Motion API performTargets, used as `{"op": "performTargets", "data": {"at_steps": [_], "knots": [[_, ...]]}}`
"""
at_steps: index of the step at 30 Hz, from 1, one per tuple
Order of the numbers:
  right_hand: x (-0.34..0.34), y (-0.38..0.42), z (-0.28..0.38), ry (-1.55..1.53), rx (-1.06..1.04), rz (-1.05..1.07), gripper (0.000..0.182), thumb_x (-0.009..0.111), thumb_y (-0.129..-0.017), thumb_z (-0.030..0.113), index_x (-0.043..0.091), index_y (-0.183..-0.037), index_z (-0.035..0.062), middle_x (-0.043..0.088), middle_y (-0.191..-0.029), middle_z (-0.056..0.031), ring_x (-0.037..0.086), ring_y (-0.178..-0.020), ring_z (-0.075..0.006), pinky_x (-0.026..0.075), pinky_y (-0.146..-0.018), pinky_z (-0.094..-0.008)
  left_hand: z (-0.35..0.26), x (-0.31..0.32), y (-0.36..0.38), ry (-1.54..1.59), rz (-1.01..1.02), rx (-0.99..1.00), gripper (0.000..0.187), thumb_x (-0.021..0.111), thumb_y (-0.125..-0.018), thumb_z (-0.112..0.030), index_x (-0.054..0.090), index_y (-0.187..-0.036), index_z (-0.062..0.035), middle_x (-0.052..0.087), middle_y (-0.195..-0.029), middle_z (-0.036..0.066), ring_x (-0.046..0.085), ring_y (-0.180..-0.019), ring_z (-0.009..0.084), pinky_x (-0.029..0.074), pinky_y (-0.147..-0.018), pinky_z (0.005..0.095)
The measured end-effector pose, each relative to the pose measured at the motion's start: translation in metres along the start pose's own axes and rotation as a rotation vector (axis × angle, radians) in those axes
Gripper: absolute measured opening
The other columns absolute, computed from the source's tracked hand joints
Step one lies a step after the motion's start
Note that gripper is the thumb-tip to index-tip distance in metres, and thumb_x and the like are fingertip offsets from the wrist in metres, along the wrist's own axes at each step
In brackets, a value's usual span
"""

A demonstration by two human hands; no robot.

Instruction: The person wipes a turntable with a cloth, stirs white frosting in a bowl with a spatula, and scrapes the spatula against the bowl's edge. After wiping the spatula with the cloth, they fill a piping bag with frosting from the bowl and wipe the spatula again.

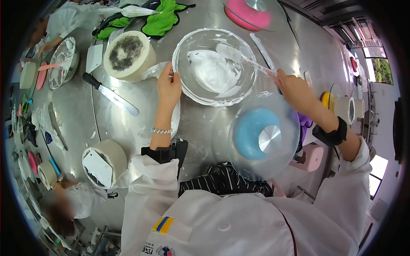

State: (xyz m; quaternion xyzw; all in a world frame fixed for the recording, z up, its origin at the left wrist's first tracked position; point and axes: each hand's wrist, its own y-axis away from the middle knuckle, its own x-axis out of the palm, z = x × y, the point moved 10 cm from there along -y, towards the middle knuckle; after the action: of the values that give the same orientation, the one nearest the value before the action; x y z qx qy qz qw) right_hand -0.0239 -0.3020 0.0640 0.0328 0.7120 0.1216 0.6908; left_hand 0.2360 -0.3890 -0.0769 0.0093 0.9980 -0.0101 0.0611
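A steel table (205, 128) fills the view, smeared with white cream in spots. Windows (380, 70) show at the far right, and the fisheye lens bends and darkens the edges.

On the table stand a cake (128, 55) topped with dark crumbs, a second cake (104, 162) with a white scraper (99, 167) lying on it, a palette knife (111, 94), another scraper (94, 57), green cloths (160, 19) and a pink turntable (247, 15) at the top edge. A blue turntable (265, 135) with a clear disc stands near the wearer's chest.

At the upper left another person's hand (45, 48) works by a cream-lined bowl (62, 63); that person is mostly cut off. At the lower left someone else shows only as a blurred head and white sleeve (81, 198). Small things along the left and right rims are too warped to name.

The bowl (215, 66), clear glass and coated with white cream, sits in the middle of the table. The left hand (169, 87) grips its near-left rim, thumb over the edge and fingers closed against the outside. The right hand (294, 90) is clamped round the handle of a spatula (239, 57), whose blade lies inside the bowl against the cream. Both wrists wear black bands, and the left also a bead bracelet (161, 131).
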Motion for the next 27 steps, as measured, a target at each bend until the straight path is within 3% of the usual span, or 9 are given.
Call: {"op": "performTargets", "data": {"at_steps": [2, 5, 7, 10, 14, 16, 19, 22, 27], "knots": [[0.013, 0.009, -0.005, 0.041, 0.068, 0.005, 0.02, 0.045, -0.084, 0.02, 0.041, -0.083, -0.0001, 0.054, -0.062, -0.0173, 0.054, -0.059, -0.0346, 0.043, -0.052, -0.0435, -0.002, 0.001, 0.002, 0.014, -0.019, 0.034, 0.034, 0.05, -0.077, -0.003, 0.047, -0.11, 0.0052, 0.052, -0.071, 0.007, 0.046, -0.051, 0.008, 0.038, -0.047, 0.0223], [0.045, 0.019, 0.001, 0.116, -0.016, 0.066, 0.024, 0.044, -0.085, 0.024, 0.041, -0.078, 0.0012, 0.053, -0.054, -0.0134, 0.055, -0.049, -0.0305, 0.043, -0.042, -0.0387, -0.009, 0.001, 0.007, -0.054, -0.03, 0.033, 0.033, 0.049, -0.076, -0.001, 0.047, -0.109, 0.006, 0.051, -0.071, 0.009, 0.046, -0.05, 0.0106, 0.038, -0.047, 0.0237], [0.036, 0.023, 0.003, 0.1, 0.007, 0.026, 0.025, 0.044, -0.085, 0.024, 0.041, -0.076, 0.0016, 0.052, -0.053, -0.0134, 0.055, -0.049, -0.0307, 0.043, -0.042, -0.0385, -0.032, 0.006, 0.011, -0.323, -0.059, 0.158, 0.033, 0.047, -0.078, 0.001, 0.047, -0.111, 0.0044, 0.048, -0.072, 0.003, 0.047, -0.057, 0.0068, 0.039, -0.05, 0.0203], [0.043, 0.029, -0.007, 0.092, 0.019, 0.022, 0.025, 0.044, -0.085, 0.025, 0.041, -0.074, 0.0023, 0.052, -0.052, -0.0135, 0.055, -0.049, -0.0308, 0.043, -0.042, -0.0384, -0.018, 0.001, 0.011, -0.17, -0.097, 0.094, 0.03, 0.05, -0.074, 0.0, 0.049, -0.103, 0.0067, 0.046, -0.06, 0.009, 0.044, -0.048, 0.0156, 0.038, -0.048, 0.0276], [0.018, 0.032, -0.001, 0.073, 0.071, -0.054, 0.026, 0.043, -0.086, 0.025, 0.04, -0.073, 0.0025, 0.052, -0.053, -0.014, 0.055, -0.049, -0.0307, 0.043, -0.042, -0.0386, -0.016, -0.001, 0.009, -0.193, -0.109, 0.128, 0.028, 0.049, -0.074, -0.001, 0.05, -0.102, 0.0065, 0.043, -0.056, 0.007, 0.042, -0.048, 0.0146, 0.036, -0.047, 0.028], [0.036, 0.032, -0.012, 0.065, 0.04, -0.012, 0.026, 0.043, -0.086, 0.025, 0.04, -0.073, 0.0025, 0.052, -0.053, -0.014, 0.055, -0.049, -0.031, 0.043, -0.041, -0.0387, -0.006, 0.003, 0.002, -0.189, -0.039, 0.077, 0.031, 0.048, -0.078, 0.0, 0.046, -0.108, 0.0091, 0.047, -0.067, 0.003, 0.043, -0.053, 0.0047, 0.036, -0.047, 0.0193], [0.022, 0.028, -0.002, 0.065, 0.015, -0.032, 0.026, 0.043, -0.086, 0.025, 0.041, -0.073, 0.0024, 0.052, -0.053, -0.0139, 0.055, -0.049, -0.0313, 0.042, -0.041, -0.0388, -0.024, 0.005, 0.005, -0.238, -0.097, 0.163, 0.027, 0.05, -0.074, 0.001, 0.051, -0.099, 0.007, 0.042, -0.054, 0.006, 0.039, -0.045, 0.0123, 0.033, -0.044, 0.0262], [0.035, 0.03, -0.013, 0.069, -0.007, -0.016, 0.026, 0.043, -0.086, 0.026, 0.043, -0.074, 0.0021, 0.052, -0.053, -0.0137, 0.055, -0.05, -0.0313, 0.043, -0.041, -0.0385, -0.014, 0.01, 0.001, -0.101, -0.001, 0.092, 0.028, 0.05, -0.074, 0.001, 0.051, -0.101, 0.0073, 0.042, -0.054, 0.006, 0.039, -0.045, 0.0118, 0.033, -0.044, 0.0256], [0.024, 0.032, -0.007, 0.092, 0.005, 0.037, 0.025, 0.044, -0.085, 0.025, 0.045, -0.076, 0.0015, 0.053, -0.055, -0.0136, 0.056, -0.052, -0.0312, 0.044, -0.044, -0.038, -0.021, 0.009, 0.0, -0.208, -0.045, 0.166, 0.027, 0.05, -0.075, -0.001, 0.05, -0.101, 0.0076, 0.043, -0.055, 0.007, 0.04, -0.047, 0.0118, 0.034, -0.045, 0.0256]]}}
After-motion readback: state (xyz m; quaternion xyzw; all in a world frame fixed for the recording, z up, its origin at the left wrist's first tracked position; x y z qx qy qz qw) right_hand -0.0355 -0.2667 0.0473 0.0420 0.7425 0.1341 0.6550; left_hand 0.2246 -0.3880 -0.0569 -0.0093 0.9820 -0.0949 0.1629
